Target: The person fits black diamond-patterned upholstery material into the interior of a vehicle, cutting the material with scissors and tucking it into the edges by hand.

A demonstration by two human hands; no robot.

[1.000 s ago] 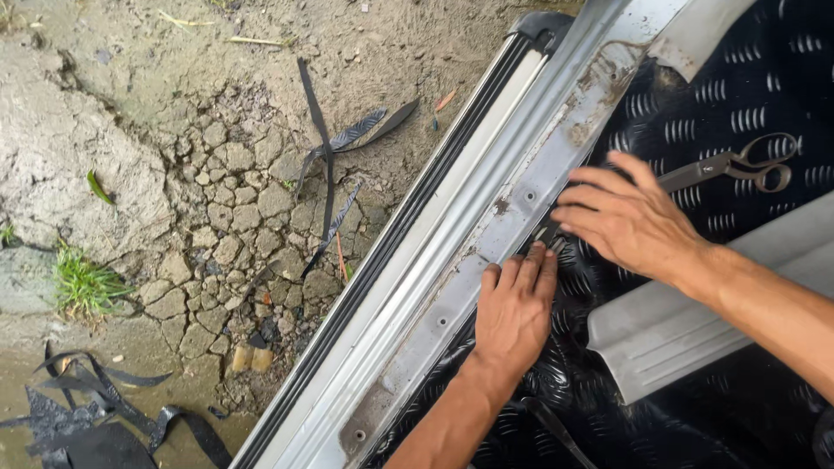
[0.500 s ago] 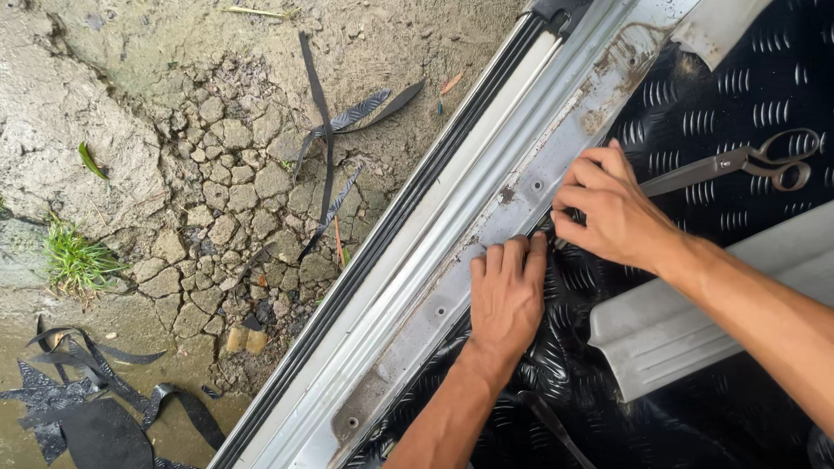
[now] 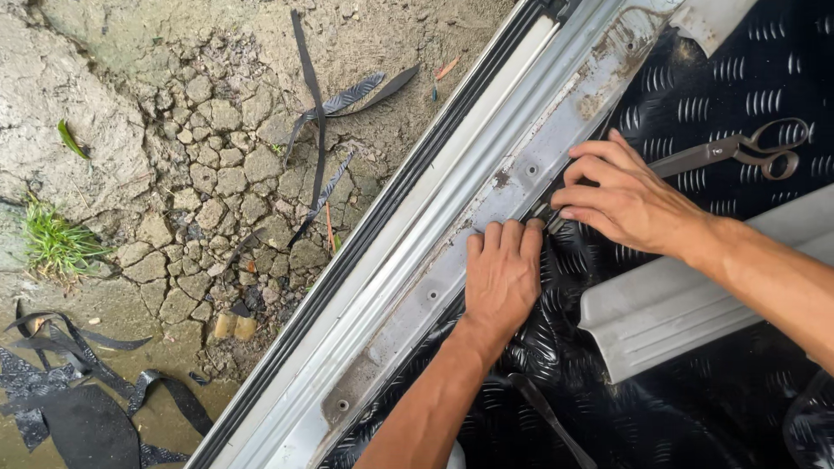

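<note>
1. Centre of frame is crowded: left hand (image 3: 502,276) lies flat on the black patterned mat (image 3: 695,417), right hand (image 3: 621,201) just above-right of it, fingertips nearly meeting at the mat edge by the metal sill (image 3: 452,269).
2. Scissors (image 3: 738,155) lie on the mat at upper right, blades running behind the right hand; blocks a pass there.
3. Grey trim piece (image 3: 678,304) lies across the mat, right of the left hand, under the right forearm.
4. Sill is bare toward lower left & upper right.
5. Mat open at bottom right.
6. Ground at left: black offcut strips (image 3: 78,408) at lower left, more strips at top centre.
</note>
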